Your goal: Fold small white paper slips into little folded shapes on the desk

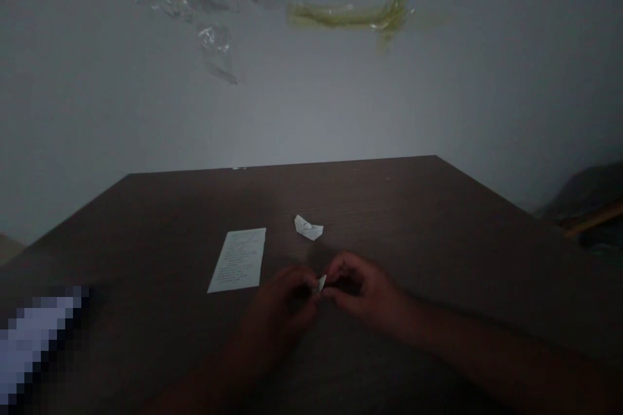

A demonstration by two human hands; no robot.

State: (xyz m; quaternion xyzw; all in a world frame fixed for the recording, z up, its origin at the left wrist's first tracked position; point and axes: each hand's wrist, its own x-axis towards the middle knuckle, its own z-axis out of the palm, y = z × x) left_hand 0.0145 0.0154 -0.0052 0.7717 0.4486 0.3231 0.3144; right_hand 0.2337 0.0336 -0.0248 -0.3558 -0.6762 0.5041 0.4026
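Between the fingertips of both hands is a small piece of folded paper [322, 283], mostly covered by the fingers. My left hand [287, 298] pinches it from the left, and my right hand [363, 285] pinches it from the right. Just beyond them on the table lies a folded white paper [308, 229] with faint print, its outline angular. To the left of my left hand rests a flat printed sheet [238, 260] with lines of text. Dim light hides the fine folds of the held piece.
The dark wooden table [413, 220] meets a pale wall [311, 104] at its far edge. Clear tape [214, 39] and yellowish tape [350, 15] stick to the wall. A blurred-out bright object [36, 331] lies at the left front. Dark items [591, 191] stand beyond the right edge.
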